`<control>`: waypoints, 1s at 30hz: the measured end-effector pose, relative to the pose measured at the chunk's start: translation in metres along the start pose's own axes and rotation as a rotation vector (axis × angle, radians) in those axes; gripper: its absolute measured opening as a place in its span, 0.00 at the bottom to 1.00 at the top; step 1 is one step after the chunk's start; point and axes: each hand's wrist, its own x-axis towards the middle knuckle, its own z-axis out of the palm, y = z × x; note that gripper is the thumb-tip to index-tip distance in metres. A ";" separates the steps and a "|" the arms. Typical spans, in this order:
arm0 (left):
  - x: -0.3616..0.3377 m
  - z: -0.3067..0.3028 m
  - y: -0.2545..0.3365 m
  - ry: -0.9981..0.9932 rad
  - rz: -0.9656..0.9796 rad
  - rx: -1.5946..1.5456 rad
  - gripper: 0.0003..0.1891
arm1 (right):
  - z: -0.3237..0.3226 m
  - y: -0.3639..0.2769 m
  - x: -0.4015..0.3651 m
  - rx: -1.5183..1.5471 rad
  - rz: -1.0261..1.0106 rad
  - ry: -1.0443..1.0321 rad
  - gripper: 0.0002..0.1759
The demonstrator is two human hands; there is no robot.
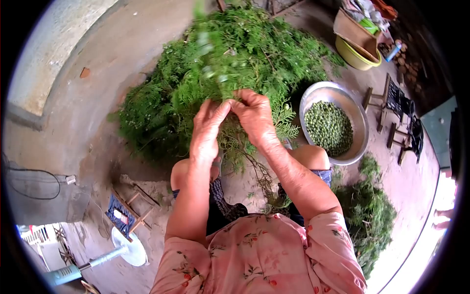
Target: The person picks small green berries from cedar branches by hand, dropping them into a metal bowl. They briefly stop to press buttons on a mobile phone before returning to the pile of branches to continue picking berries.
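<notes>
My left hand [206,128] and my right hand [255,115] meet in front of me, thumbs and fingers pinched together. Between them they grip the stem of a leafy evergreen sprig [210,63], which sticks up away from me and is smeared by motion. Pale round cones show along it. Just beyond my hands lies a big heap of cut evergreen branches [274,46]. To the right of my right hand, a wide metal basin [363,128] holds many small green cones [329,128]. My fingertips partly hide the stem.
Another pile of evergreen branches [367,210] lies at my right. Small folding stools stand right [395,103] and left [128,213]. A fan [128,246] is at lower left. A yellow tub [356,59] with a brown container sits at upper right, near a wall [112,54] opposite.
</notes>
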 end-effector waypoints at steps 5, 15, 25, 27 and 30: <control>-0.001 -0.009 -0.026 -0.096 -0.034 0.032 0.28 | 0.005 -0.009 -0.012 0.146 0.145 -0.004 0.06; -0.008 0.007 -0.017 0.022 0.137 -0.204 0.19 | 0.001 -0.052 -0.024 -0.344 -0.290 -0.023 0.16; -0.018 -0.005 -0.016 0.195 0.255 -0.119 0.20 | -0.088 -0.067 -0.061 0.094 -0.047 0.241 0.06; -0.022 -0.006 -0.015 0.213 0.301 -0.108 0.20 | -0.086 -0.063 -0.075 0.031 -0.016 0.224 0.07; -0.028 -0.011 -0.014 0.277 0.229 -0.013 0.22 | -0.075 -0.060 -0.085 0.090 -0.121 0.187 0.07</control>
